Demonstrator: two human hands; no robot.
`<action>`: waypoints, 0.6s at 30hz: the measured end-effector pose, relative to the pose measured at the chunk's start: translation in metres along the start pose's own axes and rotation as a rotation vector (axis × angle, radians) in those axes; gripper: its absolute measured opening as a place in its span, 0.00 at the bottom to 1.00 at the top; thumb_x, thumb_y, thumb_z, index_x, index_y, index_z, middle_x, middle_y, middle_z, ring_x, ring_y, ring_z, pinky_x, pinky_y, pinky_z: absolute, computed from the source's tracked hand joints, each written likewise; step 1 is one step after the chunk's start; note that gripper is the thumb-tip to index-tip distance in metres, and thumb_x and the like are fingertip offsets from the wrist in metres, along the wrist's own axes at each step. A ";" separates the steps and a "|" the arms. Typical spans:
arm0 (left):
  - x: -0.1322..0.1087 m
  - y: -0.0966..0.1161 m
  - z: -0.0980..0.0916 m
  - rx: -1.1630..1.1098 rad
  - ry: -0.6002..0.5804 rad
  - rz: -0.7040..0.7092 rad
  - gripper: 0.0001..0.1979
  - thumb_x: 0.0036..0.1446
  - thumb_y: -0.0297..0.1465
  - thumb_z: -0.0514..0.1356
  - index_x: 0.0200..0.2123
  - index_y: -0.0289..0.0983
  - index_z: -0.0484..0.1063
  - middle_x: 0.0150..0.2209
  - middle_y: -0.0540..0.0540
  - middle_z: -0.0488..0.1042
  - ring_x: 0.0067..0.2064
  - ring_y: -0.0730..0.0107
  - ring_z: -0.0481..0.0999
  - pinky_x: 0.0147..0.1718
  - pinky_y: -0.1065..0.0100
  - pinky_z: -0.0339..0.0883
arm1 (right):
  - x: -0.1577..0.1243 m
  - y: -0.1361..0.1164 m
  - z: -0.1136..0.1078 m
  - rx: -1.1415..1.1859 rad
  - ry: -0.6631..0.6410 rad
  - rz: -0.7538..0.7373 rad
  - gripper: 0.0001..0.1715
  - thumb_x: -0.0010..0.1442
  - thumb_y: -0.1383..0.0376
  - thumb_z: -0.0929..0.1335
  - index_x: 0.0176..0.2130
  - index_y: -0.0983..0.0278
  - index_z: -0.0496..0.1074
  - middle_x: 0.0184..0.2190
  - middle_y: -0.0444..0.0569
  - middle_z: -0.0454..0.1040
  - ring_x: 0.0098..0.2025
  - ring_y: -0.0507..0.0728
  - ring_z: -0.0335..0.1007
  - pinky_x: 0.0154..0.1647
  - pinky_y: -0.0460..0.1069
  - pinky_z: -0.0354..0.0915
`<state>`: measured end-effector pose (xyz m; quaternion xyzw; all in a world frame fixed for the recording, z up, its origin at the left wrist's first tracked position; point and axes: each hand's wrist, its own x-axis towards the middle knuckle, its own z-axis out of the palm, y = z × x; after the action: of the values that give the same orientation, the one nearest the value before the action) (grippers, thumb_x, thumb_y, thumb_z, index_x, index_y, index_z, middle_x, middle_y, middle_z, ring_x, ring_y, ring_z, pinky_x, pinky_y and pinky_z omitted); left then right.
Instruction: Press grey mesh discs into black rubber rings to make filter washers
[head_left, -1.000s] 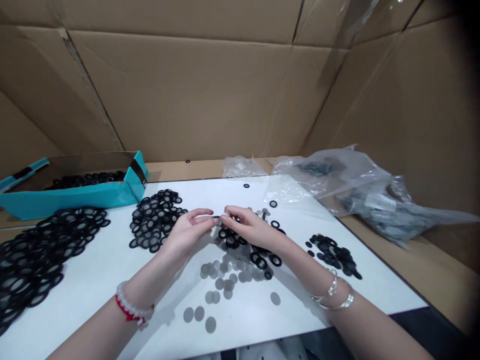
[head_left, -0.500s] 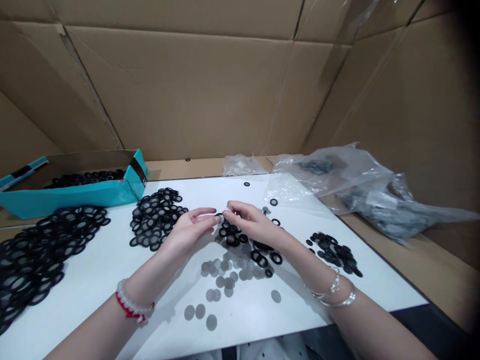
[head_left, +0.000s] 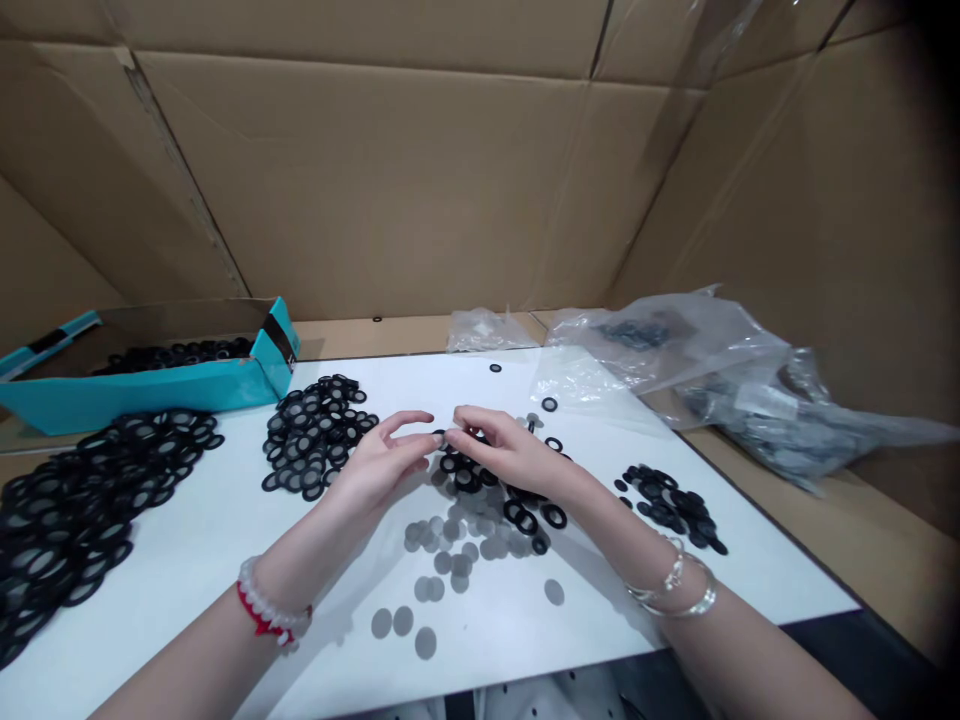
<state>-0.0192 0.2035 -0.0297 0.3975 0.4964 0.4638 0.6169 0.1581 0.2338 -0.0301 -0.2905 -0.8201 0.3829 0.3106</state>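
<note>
My left hand (head_left: pixel 386 460) and my right hand (head_left: pixel 506 445) meet fingertip to fingertip above the table. A small black ring (head_left: pixel 441 433) shows between them, pinched at my left thumb, while other left fingers stay raised. My right fingers are curled in a pinch against it; what they hold is mostly hidden. Beneath the hands lie a heap of black rings (head_left: pixel 466 474) and a scatter of thin grey discs (head_left: pixel 451 528). Left of my left hand is a pile of black rings with grey centres (head_left: pixel 311 440).
A larger heap of black rings (head_left: pixel 67 510) spreads at far left, before a blue box (head_left: pixel 150 390) holding more. Small black pieces (head_left: pixel 671 505) lie right of my right forearm. Clear plastic bags (head_left: pixel 675 340) rest at the back right. Cardboard walls (head_left: pixel 375 180) surround the white table (head_left: pixel 315 640).
My fingertips have closed in slightly at the meeting point, and the pale disc seen there before is now hidden. The piles lie as before.
</note>
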 end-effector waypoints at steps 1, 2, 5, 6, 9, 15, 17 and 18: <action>0.001 -0.001 -0.001 -0.002 0.003 -0.011 0.23 0.39 0.33 0.70 0.41 0.36 0.71 0.20 0.55 0.68 0.22 0.79 0.63 0.26 0.74 0.58 | 0.000 0.000 0.001 -0.017 -0.001 -0.002 0.17 0.66 0.61 0.59 0.26 0.62 0.54 0.25 0.41 0.57 0.29 0.51 0.54 0.31 0.46 0.52; 0.001 -0.001 -0.002 -0.010 0.009 -0.014 0.23 0.40 0.33 0.70 0.42 0.37 0.71 0.19 0.56 0.67 0.22 0.79 0.63 0.25 0.74 0.57 | 0.000 0.000 0.003 -0.030 0.004 -0.001 0.16 0.66 0.61 0.59 0.27 0.62 0.55 0.26 0.41 0.58 0.30 0.51 0.55 0.31 0.46 0.53; 0.004 -0.004 -0.005 -0.064 0.013 0.022 0.21 0.42 0.34 0.68 0.42 0.39 0.71 0.19 0.57 0.65 0.23 0.79 0.64 0.27 0.75 0.58 | 0.000 0.000 0.007 -0.022 0.051 0.027 0.13 0.64 0.59 0.61 0.30 0.62 0.57 0.30 0.43 0.62 0.33 0.52 0.58 0.34 0.47 0.55; 0.004 -0.005 -0.005 -0.079 0.005 0.030 0.20 0.43 0.34 0.68 0.41 0.39 0.71 0.20 0.56 0.65 0.24 0.79 0.65 0.27 0.75 0.59 | 0.001 0.000 0.008 -0.011 0.073 0.037 0.13 0.64 0.59 0.61 0.30 0.62 0.57 0.30 0.43 0.62 0.33 0.52 0.58 0.33 0.47 0.55; 0.004 -0.006 -0.003 -0.063 -0.005 0.027 0.15 0.43 0.34 0.68 0.35 0.38 0.71 0.22 0.54 0.68 0.25 0.77 0.67 0.28 0.74 0.59 | 0.001 0.002 0.008 0.022 0.110 0.064 0.14 0.65 0.58 0.60 0.29 0.61 0.56 0.27 0.41 0.58 0.30 0.52 0.55 0.31 0.47 0.54; -0.003 0.002 0.004 0.191 0.027 0.166 0.16 0.40 0.32 0.68 0.34 0.38 0.69 0.29 0.51 0.72 0.29 0.73 0.71 0.26 0.72 0.59 | 0.001 0.003 0.007 -0.006 0.024 0.104 0.16 0.66 0.57 0.57 0.29 0.62 0.54 0.27 0.41 0.57 0.29 0.51 0.54 0.30 0.47 0.53; -0.005 0.004 0.006 0.227 0.009 0.170 0.16 0.41 0.32 0.68 0.35 0.38 0.69 0.29 0.50 0.73 0.29 0.71 0.71 0.26 0.72 0.60 | 0.001 0.002 0.008 -0.042 0.006 0.099 0.16 0.67 0.57 0.57 0.29 0.61 0.55 0.27 0.41 0.57 0.30 0.52 0.54 0.31 0.48 0.53; -0.005 0.005 0.006 0.235 -0.002 0.163 0.16 0.42 0.33 0.67 0.35 0.37 0.69 0.29 0.49 0.73 0.29 0.70 0.72 0.27 0.71 0.61 | 0.001 0.002 0.008 -0.061 0.008 0.094 0.17 0.67 0.57 0.57 0.29 0.61 0.54 0.27 0.41 0.57 0.30 0.52 0.54 0.32 0.48 0.53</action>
<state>-0.0144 0.1993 -0.0229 0.5065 0.5126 0.4507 0.5269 0.1524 0.2318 -0.0358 -0.3395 -0.8155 0.3707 0.2867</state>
